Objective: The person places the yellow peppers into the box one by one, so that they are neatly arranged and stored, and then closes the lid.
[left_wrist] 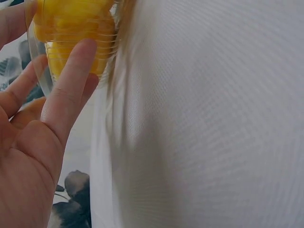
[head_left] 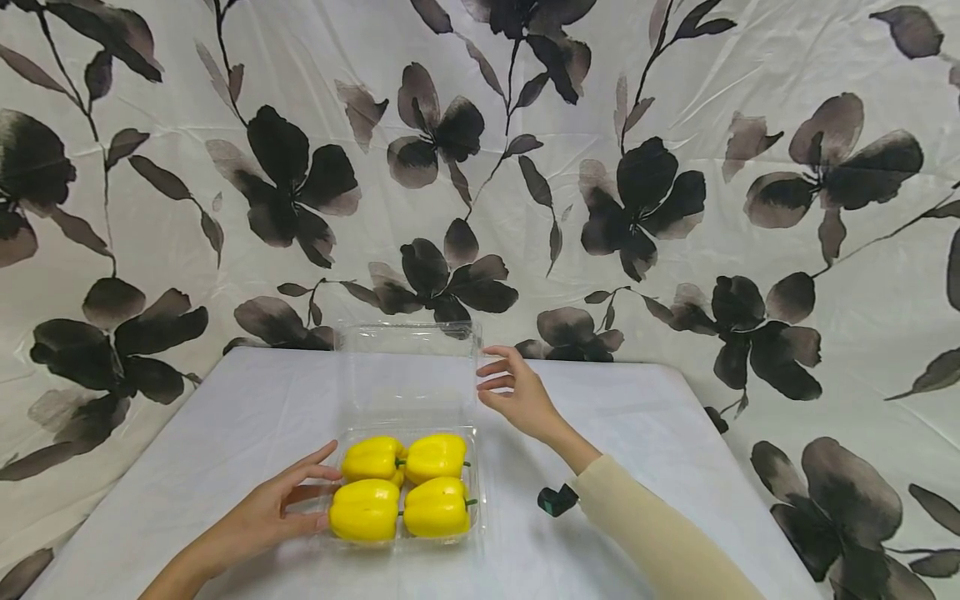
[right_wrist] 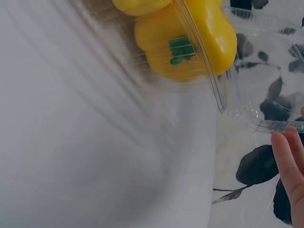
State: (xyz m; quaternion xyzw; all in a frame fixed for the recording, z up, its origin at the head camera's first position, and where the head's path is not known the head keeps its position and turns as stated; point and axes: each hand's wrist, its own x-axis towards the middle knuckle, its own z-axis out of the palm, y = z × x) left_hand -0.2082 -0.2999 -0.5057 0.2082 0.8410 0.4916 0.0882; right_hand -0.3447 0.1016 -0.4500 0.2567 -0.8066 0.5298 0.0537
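Note:
Several yellow bell peppers (head_left: 364, 510) with green stems lie in two rows in the base of a clear plastic clamshell box (head_left: 480, 492) on the table. Its transparent lid (head_left: 408, 392) is raised at the back. My left hand (head_left: 273, 508) is at the box's left side, fingers spread and thumb by the lower corner; in the left wrist view its fingers (left_wrist: 71, 90) lie along the ribbed wall. At the lid's right edge is my right hand (head_left: 517, 392), fingers lightly bent. The right wrist view shows two fingertips (right_wrist: 284, 135) right at the lid's rim and a pepper (right_wrist: 190, 40) behind the clear wall.
A white cloth covers the table (head_left: 247, 433). A small black object (head_left: 558, 500) lies right of the box, beside the cream sleeve (head_left: 645, 525) of my right arm. Behind the table's far edge hangs a floral curtain (head_left: 540, 208).

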